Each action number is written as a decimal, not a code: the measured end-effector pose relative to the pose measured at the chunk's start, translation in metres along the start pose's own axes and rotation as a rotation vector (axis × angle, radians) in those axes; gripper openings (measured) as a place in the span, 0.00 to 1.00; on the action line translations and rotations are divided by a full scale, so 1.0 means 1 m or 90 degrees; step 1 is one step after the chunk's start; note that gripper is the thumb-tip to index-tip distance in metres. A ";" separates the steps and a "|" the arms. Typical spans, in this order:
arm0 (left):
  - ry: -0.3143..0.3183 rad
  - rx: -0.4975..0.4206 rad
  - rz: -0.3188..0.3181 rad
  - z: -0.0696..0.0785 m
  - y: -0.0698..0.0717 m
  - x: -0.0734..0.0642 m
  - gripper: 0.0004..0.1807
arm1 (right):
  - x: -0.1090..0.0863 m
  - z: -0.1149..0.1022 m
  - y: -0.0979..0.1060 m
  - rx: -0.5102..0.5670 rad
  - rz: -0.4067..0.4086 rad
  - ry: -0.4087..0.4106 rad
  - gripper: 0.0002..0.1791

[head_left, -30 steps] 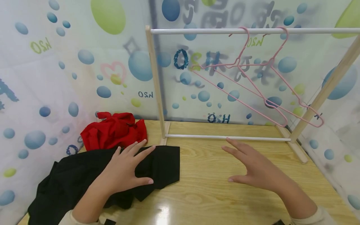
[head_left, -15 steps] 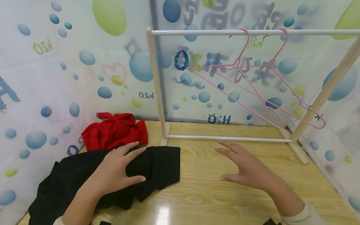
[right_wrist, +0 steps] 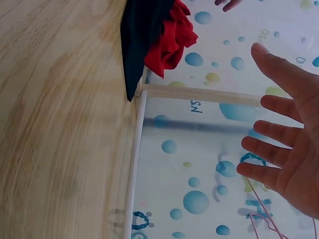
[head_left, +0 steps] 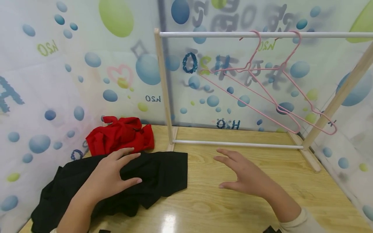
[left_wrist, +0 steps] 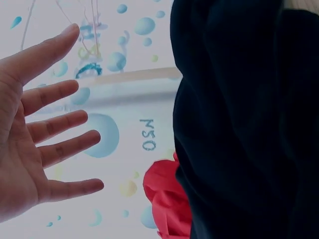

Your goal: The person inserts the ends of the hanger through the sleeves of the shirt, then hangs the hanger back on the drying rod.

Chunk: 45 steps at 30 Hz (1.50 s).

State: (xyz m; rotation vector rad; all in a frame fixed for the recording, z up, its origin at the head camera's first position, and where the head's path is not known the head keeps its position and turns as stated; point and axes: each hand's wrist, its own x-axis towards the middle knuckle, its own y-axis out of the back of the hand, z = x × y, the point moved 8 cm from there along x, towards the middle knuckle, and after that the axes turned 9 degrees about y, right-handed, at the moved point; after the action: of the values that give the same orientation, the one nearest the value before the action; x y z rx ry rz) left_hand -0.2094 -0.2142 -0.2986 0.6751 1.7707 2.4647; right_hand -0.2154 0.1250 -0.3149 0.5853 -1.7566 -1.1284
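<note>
My left hand (head_left: 107, 174) hovers over a black garment (head_left: 163, 173) that lies crumpled on the table at the left. Its fingers are spread and hold nothing, and the left wrist view shows the palm and fingers apart from the dark cloth (left_wrist: 239, 119). Behind the black garment is a bunched red cloth (head_left: 120, 134). My right hand (head_left: 244, 174) is held above the bare wood to the right of the black garment, fingers extended and thumb apart, gripping nothing. In the right wrist view its fingers (right_wrist: 271, 149) are spread too.
A small rack with a white top rail (head_left: 218, 34) and wooden posts (head_left: 164, 87) stands at the back. Two pink hangers (head_left: 249, 66) hang from it. Its lower white bar (head_left: 233, 143) runs just above the wooden table (head_left: 209, 207). Bubble-printed sheets (head_left: 73, 58) enclose the back and sides.
Both hands have drifted left, still with fingers spread. The left is now farther over the black garment. The garments stay in place, and the view has shifted slightly.
</note>
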 end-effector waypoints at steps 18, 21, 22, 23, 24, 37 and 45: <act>0.057 0.023 0.050 -0.041 0.011 -0.013 0.38 | 0.025 -0.012 -0.026 0.040 0.006 0.039 0.41; 0.059 0.029 0.063 -0.047 0.012 -0.016 0.38 | 0.030 -0.014 -0.032 0.045 -0.001 0.042 0.40; 0.062 0.031 0.067 -0.049 0.013 -0.017 0.37 | 0.032 -0.014 -0.034 0.047 -0.004 0.042 0.40; 0.066 0.031 0.070 -0.051 0.014 -0.018 0.38 | 0.033 -0.015 -0.036 0.047 -0.009 0.041 0.40; 0.070 0.031 0.072 -0.053 0.014 -0.019 0.38 | 0.035 -0.016 -0.038 0.048 -0.014 0.041 0.40; 0.119 0.010 0.082 -0.083 0.020 -0.031 0.38 | 0.057 -0.015 -0.066 0.074 -0.068 0.015 0.42; 0.138 0.006 0.088 -0.097 0.028 -0.037 0.38 | 0.074 -0.017 -0.082 0.114 -0.110 -0.012 0.44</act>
State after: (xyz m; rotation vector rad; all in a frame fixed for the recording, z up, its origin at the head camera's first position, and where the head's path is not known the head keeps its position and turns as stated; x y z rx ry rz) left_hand -0.2047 -0.3209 -0.3096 0.5687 1.8670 2.7154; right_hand -0.2407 0.0228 -0.3515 0.8502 -1.8635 -1.1022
